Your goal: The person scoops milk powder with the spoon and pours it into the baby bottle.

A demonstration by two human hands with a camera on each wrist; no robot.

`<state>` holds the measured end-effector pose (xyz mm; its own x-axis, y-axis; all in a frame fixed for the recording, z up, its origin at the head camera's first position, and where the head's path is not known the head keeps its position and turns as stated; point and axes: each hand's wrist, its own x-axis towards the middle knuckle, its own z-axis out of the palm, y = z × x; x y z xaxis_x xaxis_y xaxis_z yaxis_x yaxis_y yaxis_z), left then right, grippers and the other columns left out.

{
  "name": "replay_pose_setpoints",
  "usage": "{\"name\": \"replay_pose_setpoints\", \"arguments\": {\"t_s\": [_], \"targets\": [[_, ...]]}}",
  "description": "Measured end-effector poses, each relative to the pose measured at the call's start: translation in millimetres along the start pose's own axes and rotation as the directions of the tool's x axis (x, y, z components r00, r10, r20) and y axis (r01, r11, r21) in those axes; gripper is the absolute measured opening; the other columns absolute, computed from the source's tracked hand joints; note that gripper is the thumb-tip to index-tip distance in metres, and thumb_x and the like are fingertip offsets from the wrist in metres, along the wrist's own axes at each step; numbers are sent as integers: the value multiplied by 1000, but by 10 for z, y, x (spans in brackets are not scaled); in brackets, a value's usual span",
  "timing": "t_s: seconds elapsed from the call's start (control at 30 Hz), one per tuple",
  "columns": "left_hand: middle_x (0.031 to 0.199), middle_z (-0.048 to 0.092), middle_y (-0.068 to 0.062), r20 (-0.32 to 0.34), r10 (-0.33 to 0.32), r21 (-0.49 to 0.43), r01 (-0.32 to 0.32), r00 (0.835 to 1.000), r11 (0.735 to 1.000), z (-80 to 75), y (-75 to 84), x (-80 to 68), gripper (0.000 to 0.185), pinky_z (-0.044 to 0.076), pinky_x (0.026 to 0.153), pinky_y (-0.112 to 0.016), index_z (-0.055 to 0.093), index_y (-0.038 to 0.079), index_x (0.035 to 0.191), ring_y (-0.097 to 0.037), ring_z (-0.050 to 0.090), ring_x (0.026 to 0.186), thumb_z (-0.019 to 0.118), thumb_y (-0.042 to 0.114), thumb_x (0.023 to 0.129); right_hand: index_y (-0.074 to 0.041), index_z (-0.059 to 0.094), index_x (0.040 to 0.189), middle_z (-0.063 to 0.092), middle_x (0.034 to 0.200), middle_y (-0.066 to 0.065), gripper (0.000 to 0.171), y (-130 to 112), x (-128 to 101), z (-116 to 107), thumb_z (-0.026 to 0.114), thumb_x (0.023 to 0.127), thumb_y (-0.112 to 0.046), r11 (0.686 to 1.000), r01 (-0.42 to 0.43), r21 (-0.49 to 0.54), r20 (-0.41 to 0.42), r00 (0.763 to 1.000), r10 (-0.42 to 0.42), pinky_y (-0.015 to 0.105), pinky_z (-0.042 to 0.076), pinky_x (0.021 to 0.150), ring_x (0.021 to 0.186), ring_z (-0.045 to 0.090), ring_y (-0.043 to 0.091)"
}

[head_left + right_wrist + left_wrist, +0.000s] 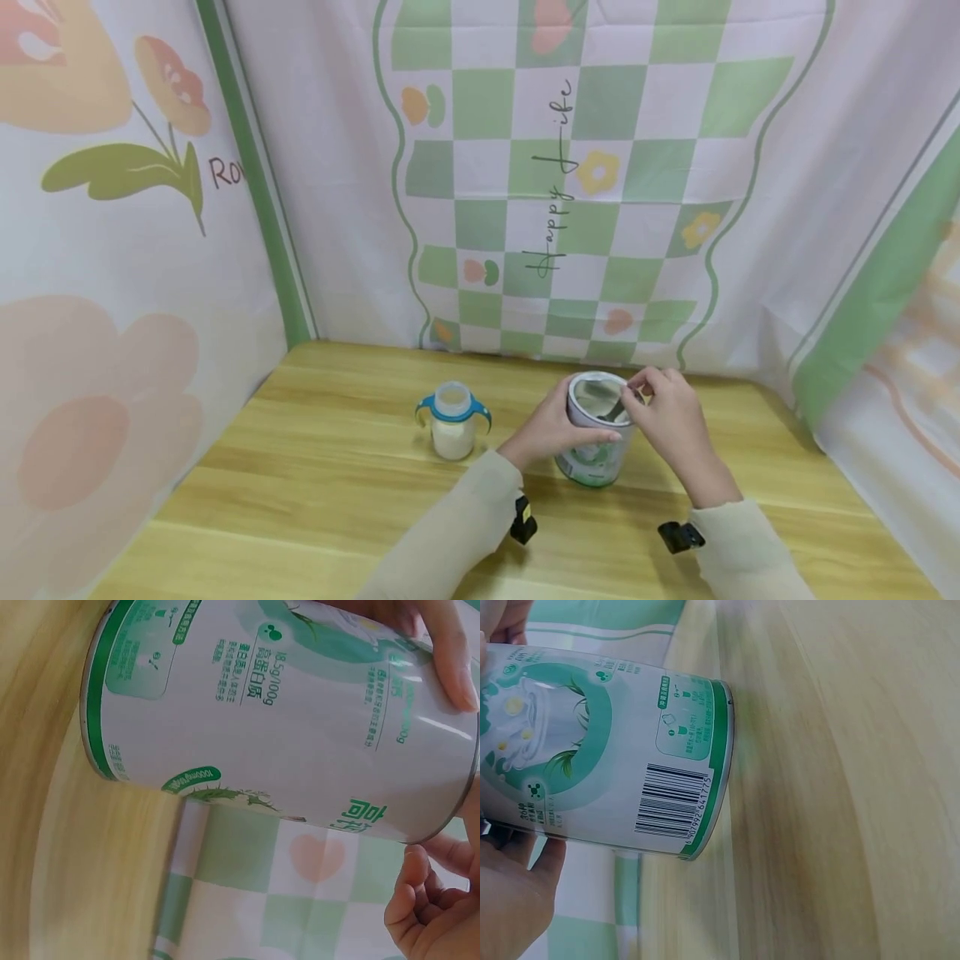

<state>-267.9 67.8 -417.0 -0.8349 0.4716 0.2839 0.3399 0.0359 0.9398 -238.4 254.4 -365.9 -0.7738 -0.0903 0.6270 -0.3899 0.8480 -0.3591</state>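
My left hand (pixel 551 425) grips a white and green milk powder can (pixel 592 467) from its left side, thumb across the near face. The can stands on the wooden table, its silvery mouth facing up. At the right of the rim, my right hand (pixel 675 417) has thumb and fingers pinched together on a dark, narrow piece (pixel 615 410) at the mouth; its kind is unclear. In the right wrist view, curled right fingers (pixel 420 892) are beside the rim. To the left stands a baby bottle (pixel 453 437) with blue handles, no cap and whitish contents.
The wooden table (pixel 300 467) reaches back to a white and green checked curtain (pixel 555 208). Another flowered curtain (pixel 112 292) hangs along the left, and a further one with a green band (pixel 877 292) on the right.
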Motion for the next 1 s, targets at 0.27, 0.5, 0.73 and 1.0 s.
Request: {"name": "replay_pose_setpoints", "arguments": {"t_s": [0.27, 0.5, 0.73, 1.0], "targets": [[132, 53, 7, 6, -24, -7, 24, 1000, 1000, -7, 7, -10, 79, 48, 94, -29, 39, 28, 146, -18, 57, 118, 86, 26, 83, 5, 59, 126, 58, 121, 24, 40, 62, -11, -19, 62, 98, -23, 969, -201, 141, 156, 971, 179, 48, 57, 70, 101, 62, 40], [134, 53, 3, 13, -36, 4, 36, 999, 999, -20, 12, -28, 80, 47, 95, -31, 36, 28, 148, -19, 57, 118, 85, 29, 84, 7, 43, 146, 50, 141, 28, 63, 88, -19, -5, 55, 103, -38, 933, -296, 204, 269, 933, 237, 56, 51, 90, 120, 54, 45], [134, 53, 5, 13, -48, -2, 48, 999, 999, -19, 20, -25, 81, 48, 94, -30, 37, 29, 148, -19, 57, 118, 85, 29, 83, 6, 41, 147, 51, 139, 28, 69, 99, -28, 16, 54, 102, -44, 909, -340, 240, 286, 920, 268, 58, 46, 97, 124, 52, 46], [132, 53, 9, 18, -83, -5, 83, 996, 997, -31, 48, -5, 80, 48, 93, -30, 39, 31, 146, -19, 57, 119, 87, 29, 81, 1, 40, 149, 54, 138, 25, 70, 100, -82, 40, 58, 100, -46, 877, -369, 308, 233, 923, 306, 57, 49, 93, 122, 53, 44]]}}
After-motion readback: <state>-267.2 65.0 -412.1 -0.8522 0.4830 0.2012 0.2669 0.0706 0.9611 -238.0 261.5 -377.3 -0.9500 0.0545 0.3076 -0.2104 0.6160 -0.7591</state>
